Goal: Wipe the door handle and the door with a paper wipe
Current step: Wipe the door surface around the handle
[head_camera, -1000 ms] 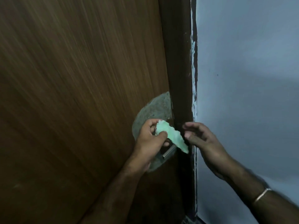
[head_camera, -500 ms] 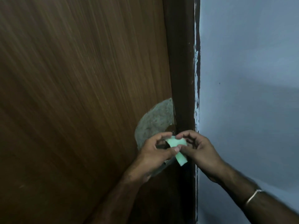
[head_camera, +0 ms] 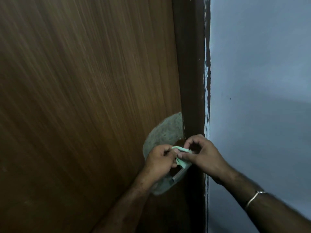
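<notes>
A brown wood-grain door (head_camera: 80, 98) fills the left of the view. Near its right edge a metal door handle (head_camera: 178, 176) sticks out below my hands, mostly hidden by them. A small pale green paper wipe (head_camera: 180, 149) is pinched between both hands just in front of the handle. My left hand (head_camera: 159, 163) grips the wipe's left end with thumb and fingers. My right hand (head_camera: 204, 155) holds its right end, fingers curled.
A grey worn half-round patch (head_camera: 165, 130) surrounds the handle area on the door. A dark brown door frame (head_camera: 190, 73) runs vertically beside it. A pale blue wall (head_camera: 260, 81) lies to the right. A metal bangle (head_camera: 254, 198) circles my right wrist.
The wipe hung long from my left hand alone; my right hand came in and took hold, and the wipe is now bunched smaller between both hands.
</notes>
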The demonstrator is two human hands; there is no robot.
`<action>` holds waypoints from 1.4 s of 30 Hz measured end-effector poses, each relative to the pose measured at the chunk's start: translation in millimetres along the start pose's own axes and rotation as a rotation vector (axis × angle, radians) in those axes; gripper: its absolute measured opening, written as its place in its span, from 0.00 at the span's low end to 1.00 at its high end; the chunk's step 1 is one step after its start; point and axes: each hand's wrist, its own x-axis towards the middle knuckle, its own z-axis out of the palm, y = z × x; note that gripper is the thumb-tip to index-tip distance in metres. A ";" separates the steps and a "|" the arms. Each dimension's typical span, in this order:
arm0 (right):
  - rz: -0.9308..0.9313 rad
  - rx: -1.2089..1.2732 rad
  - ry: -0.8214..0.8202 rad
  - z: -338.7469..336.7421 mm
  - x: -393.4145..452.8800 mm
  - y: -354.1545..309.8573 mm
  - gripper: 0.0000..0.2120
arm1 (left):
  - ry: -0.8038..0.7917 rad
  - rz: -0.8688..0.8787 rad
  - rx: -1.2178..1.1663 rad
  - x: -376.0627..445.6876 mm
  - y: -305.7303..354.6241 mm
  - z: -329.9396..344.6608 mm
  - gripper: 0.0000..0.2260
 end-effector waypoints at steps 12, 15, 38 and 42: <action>0.252 0.258 0.263 9.4 30.5 13.0 0.05 | 0.281 0.319 0.523 -0.4 19.6 -10.7 0.06; -0.049 -0.102 0.451 5.8 43.7 4.4 0.07 | 0.352 0.540 0.730 7.6 17.1 -19.2 0.09; -0.394 -0.021 0.347 65.8 68.4 30.6 0.23 | 0.701 0.565 1.587 8.3 32.5 -68.8 0.29; -0.401 -0.024 0.342 60.6 70.8 38.4 0.23 | 0.705 0.567 1.608 7.1 31.1 -67.8 0.29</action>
